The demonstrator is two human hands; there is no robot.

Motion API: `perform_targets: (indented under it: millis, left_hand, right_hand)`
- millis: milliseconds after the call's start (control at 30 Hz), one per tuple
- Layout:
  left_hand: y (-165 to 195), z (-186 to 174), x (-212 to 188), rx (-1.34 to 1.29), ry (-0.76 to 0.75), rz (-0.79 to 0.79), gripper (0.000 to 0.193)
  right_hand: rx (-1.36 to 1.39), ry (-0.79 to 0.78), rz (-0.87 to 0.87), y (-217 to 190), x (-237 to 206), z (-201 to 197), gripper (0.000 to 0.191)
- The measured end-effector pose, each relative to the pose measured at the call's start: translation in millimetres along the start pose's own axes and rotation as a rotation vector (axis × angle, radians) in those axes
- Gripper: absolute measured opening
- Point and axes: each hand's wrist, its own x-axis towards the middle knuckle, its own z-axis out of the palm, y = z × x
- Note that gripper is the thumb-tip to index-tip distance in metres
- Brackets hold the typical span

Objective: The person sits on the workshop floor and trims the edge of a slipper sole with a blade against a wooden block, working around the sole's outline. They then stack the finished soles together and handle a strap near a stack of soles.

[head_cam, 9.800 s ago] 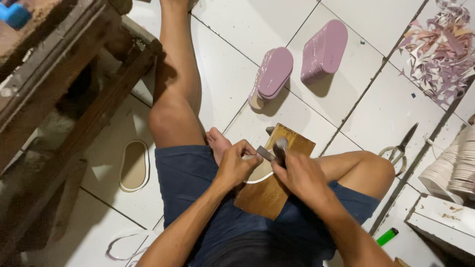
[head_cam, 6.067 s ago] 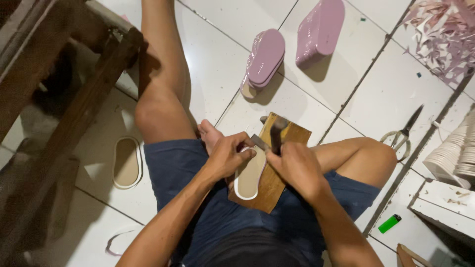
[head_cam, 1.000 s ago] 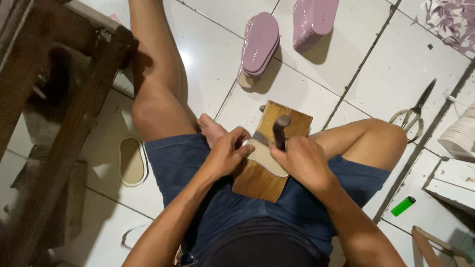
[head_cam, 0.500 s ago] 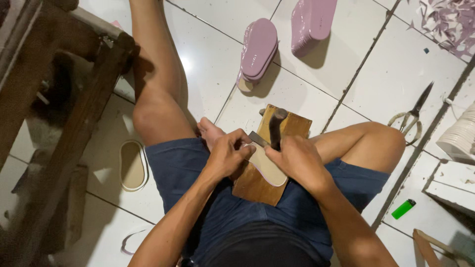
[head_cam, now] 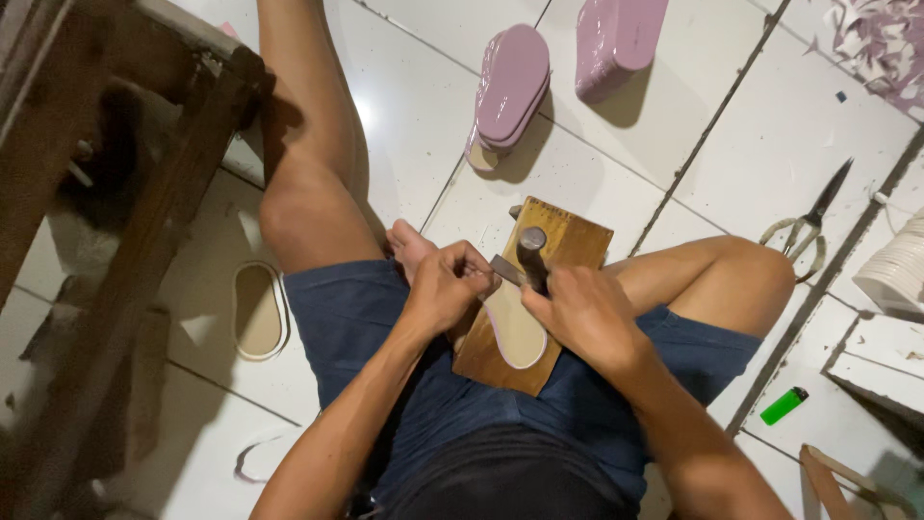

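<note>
The tool (head_cam: pixel 532 252) is rising off the board (head_cam: pixel 568 236); right hand (head_cam: pixel 582 313) gripping it, left hand (head_cam: pixel 445 289) at nine o'clock pinching the thin, floppy insole (head_cam: pixel 515 329) by its edge.

I sit on a floor of large glossy white ceramic tiles (head_cam: pixel 770 116) with dark grout lines running diagonally, and take the dark brown rough wooden bench frame (head_cam: pixel 144 193) at my left as the landmark. Light glares off a tile just right of the bench's top corner. Below the bench, pale offcut scraps lie on the tiles. Farther right of the bench stand two stacks of mauve foam sole shapes (head_cam: pixel 510 91). Well right of those lie black-bladed scissors (head_cam: pixel 804 217); below them sits a small green plastic lighter (head_cam: pixel 784 405). A heap of pale trimmings (head_cam: pixel 881 39) fills the corner farthest from the bench.
</note>
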Motion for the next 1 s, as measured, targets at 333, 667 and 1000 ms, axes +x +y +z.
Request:
perform_targets:
  millis: [333,667,1000]
  left_hand:
    - [8,0,3,0.296,-0.037,-0.029,0.018]
    - [9,-2,-2,0.367,-0.066,0.01,0.02]
    - [9,5,-7,0.29,0.017,-0.079,0.024]
  right_hand:
    - [0.03,0.031,0.008,9,3,7,0.05]
    - [0.075,0.004,0.009,13,7,5,0.047]
    - [-0.036,-0.008,0.055,14,6,2,0.05]
